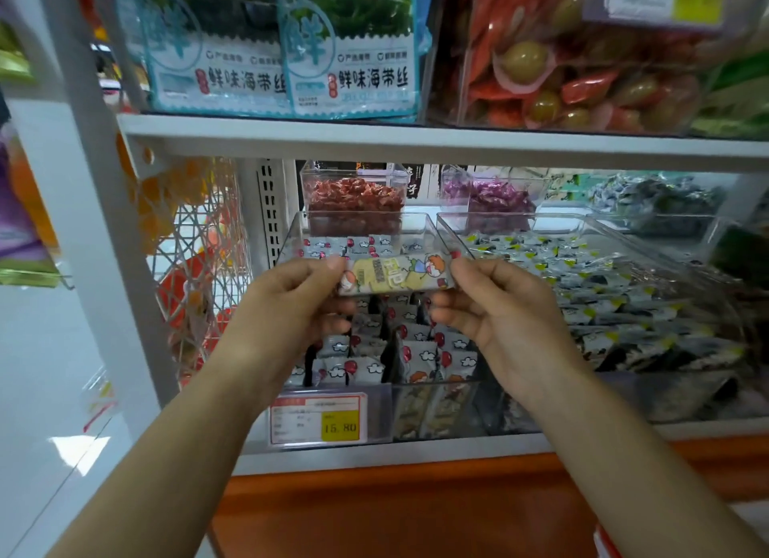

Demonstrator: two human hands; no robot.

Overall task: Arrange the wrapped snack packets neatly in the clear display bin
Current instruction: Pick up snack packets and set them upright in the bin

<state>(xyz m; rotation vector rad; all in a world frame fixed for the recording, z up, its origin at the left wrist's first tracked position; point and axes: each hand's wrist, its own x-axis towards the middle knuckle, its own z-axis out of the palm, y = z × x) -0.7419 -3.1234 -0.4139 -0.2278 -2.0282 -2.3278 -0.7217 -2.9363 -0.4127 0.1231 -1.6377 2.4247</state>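
Observation:
A long wrapped snack packet [397, 275] with a cartoon child and yellow panel is held level above the clear display bin [428, 407]. My left hand [291, 308] pinches its left end and my right hand [495, 308] pinches its right end. Under it, several small white packets [416, 357] printed with red balloons and clouds stand in rough rows inside the bin. More of these packets lie toward the bin's back. My hands hide the middle of the bin.
A price tag [318, 419] reading 15.80 is fixed to the bin's front. A second clear bin [616, 291] of grey and yellow packets sits to the right. Tubs of red [353, 201] and purple [495, 199] candies stand behind. The upper shelf edge [416, 141] hangs close overhead.

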